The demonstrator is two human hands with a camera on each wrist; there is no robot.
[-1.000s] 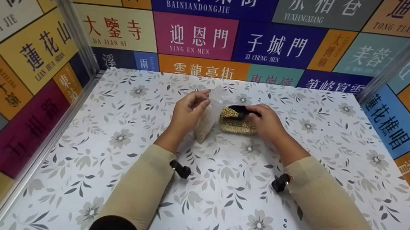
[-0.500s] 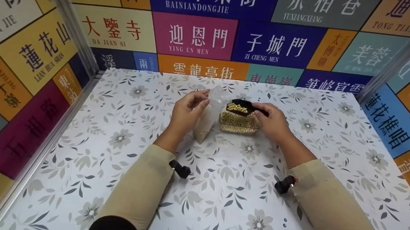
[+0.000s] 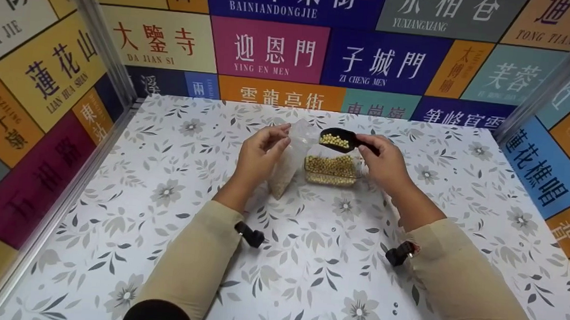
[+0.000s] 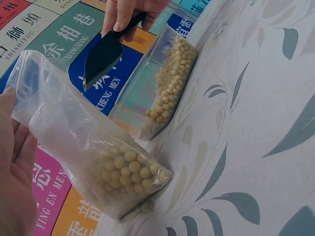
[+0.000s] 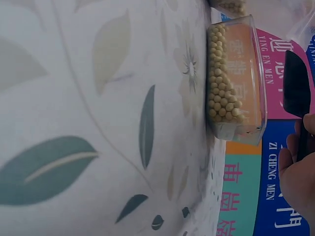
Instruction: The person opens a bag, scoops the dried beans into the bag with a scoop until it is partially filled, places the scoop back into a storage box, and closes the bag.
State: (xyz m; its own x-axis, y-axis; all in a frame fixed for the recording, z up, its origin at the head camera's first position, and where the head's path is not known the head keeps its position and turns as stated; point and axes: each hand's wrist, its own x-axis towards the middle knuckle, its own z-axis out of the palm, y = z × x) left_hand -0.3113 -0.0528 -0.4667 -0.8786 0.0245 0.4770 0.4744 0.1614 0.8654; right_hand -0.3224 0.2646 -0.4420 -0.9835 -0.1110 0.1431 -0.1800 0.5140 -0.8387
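Observation:
My left hand [image 3: 259, 154] pinches the upper edge of a clear plastic bag [image 3: 289, 163]. Yellowish soybeans [image 4: 125, 169] fill the bottom of the bag, which stands on the table. By its handle, my right hand [image 3: 386, 163] grips a small black scoop [image 3: 348, 135] bearing soybeans. The scoop is raised above a clear rectangular container [image 5: 261, 83], its tip to the right of the bag's mouth. Soybeans [image 5: 221, 88] lie in the container, heaped unevenly. In the left wrist view, the scoop's underside faces the camera and hides most of its load.
A table with a white floral cover [image 3: 307, 272] lies under everything. Coloured panels with printed lettering [image 3: 272, 48] rise behind it and at both sides. Metal posts [image 3: 110, 37] stand at the back corners. A small black camera [image 3: 249, 234] sits on the left wrist.
My right hand has lifted the scoop of soybeans up out of the container and slightly away from me. The left hand and bag stay in place.

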